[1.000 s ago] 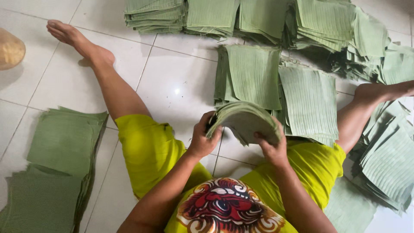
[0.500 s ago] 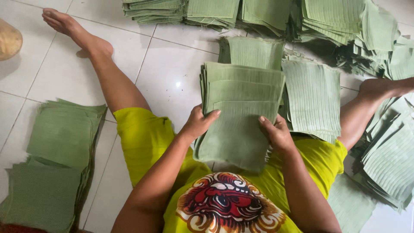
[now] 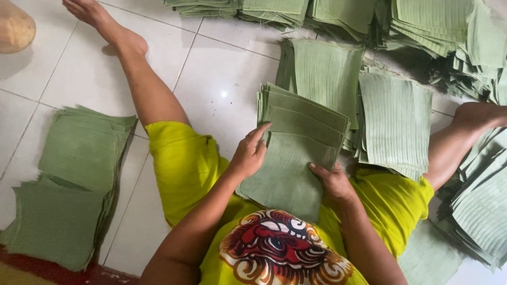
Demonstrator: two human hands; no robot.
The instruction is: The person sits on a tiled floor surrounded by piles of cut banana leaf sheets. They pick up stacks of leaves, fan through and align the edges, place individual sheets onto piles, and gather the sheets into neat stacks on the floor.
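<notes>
A fanned stack of square green leaf sheets (image 3: 298, 142) lies flat between my thighs, its near end resting on my lap. My left hand (image 3: 251, 153) presses on the stack's left edge with the fingers stretched across the top sheet. My right hand (image 3: 332, 182) grips the stack's lower right side, thumb on top. I sit on a white tiled floor (image 3: 222, 79) in yellow shorts with my legs spread.
More cut leaf sheets lie just beyond the stack (image 3: 380, 105). Piles of them line the far edge (image 3: 338, 13) and the right side (image 3: 478, 206). A tall stack sits on the left (image 3: 68, 184). A tan round object (image 3: 15, 27) rests at the top left.
The bundle was curled up in both hands a second ago. It has since been opened out flat and fanned, and my hands have slid onto its two sides.
</notes>
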